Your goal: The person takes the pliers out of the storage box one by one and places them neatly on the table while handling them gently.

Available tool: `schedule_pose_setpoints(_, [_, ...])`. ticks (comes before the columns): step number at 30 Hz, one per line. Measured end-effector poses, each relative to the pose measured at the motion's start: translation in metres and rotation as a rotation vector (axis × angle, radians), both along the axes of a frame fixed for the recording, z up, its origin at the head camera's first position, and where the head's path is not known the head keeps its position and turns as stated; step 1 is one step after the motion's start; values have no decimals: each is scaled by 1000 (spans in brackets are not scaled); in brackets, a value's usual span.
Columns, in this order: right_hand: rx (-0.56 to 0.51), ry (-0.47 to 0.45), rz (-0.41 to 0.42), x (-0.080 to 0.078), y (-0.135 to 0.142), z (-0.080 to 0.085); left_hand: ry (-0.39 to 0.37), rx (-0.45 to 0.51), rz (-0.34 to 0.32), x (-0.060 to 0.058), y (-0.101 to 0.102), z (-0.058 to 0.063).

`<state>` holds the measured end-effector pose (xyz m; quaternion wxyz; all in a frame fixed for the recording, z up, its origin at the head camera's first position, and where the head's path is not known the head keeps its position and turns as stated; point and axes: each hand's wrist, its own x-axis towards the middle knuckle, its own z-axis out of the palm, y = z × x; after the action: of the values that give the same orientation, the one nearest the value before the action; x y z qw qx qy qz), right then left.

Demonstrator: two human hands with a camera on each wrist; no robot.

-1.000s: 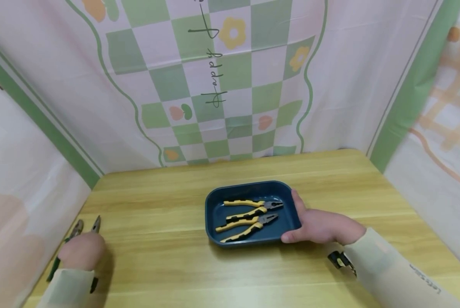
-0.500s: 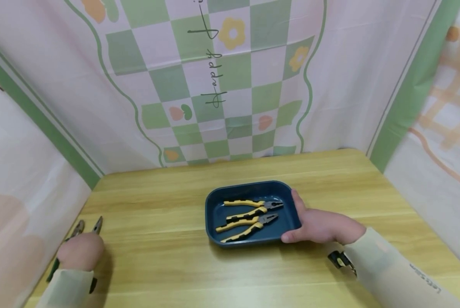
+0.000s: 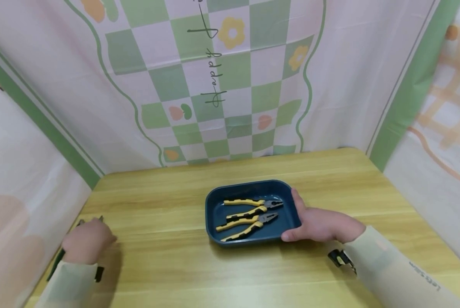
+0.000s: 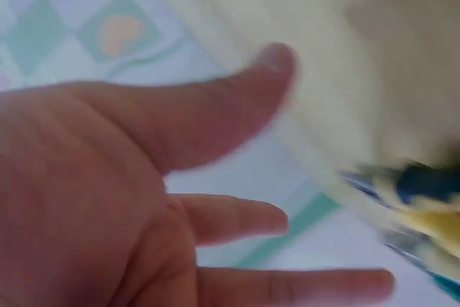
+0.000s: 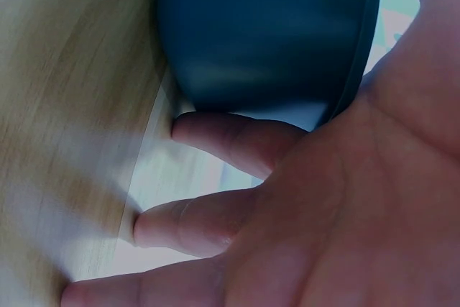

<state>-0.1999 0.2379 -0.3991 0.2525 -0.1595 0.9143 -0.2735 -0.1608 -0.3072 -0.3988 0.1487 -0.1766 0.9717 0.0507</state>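
My left hand [image 3: 88, 240] is over two pliers at the table's left side and covers most of them. Below it shows the dark green handle [image 3: 55, 265] of one; metal tips peek out above. In the left wrist view its fingers are extended, apart from blurred pliers with yellow and dark grips [image 4: 424, 221]. At the right end of a dark blue rectangular tray [image 3: 210, 214] is my right hand [image 3: 322, 224], straight fingers spread against the wall and thumb at the front corner. Inside the tray lie two yellow-and-black pliers, the upper pair [image 3: 253, 209] and the lower pair [image 3: 249, 226].
A wooden table [image 3: 168, 265] carries everything. Behind it hangs a checkered green-and-white cloth [image 3: 233, 102], with more cloth at both sides. A small black clip-like thing [image 3: 339, 259] shows beside my right sleeve.
My left hand has shifted up and to the right over the pliers, and its thumb side now sticks out. The right hand and the tray have stayed in place.
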Motion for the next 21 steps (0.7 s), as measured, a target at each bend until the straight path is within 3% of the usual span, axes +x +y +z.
schedule_pose_setpoints(3, [-5, -12, -4, 1, 0, 0, 43, -25, -104, -7, 24, 16])
schedule_pose_setpoints(9, [-10, -11, -6, 1, 0, 1, 100, 60, -310, -27, 79, 43])
schedule_pose_setpoints(14, [-10, -13, -10, 1, 0, 0, 122, 113, -413, -47, 119, 61])
schedule_pose_setpoints(21, [-20, -13, -8, 2, 0, 0, 127, 83, -555, -56, 168, 77])
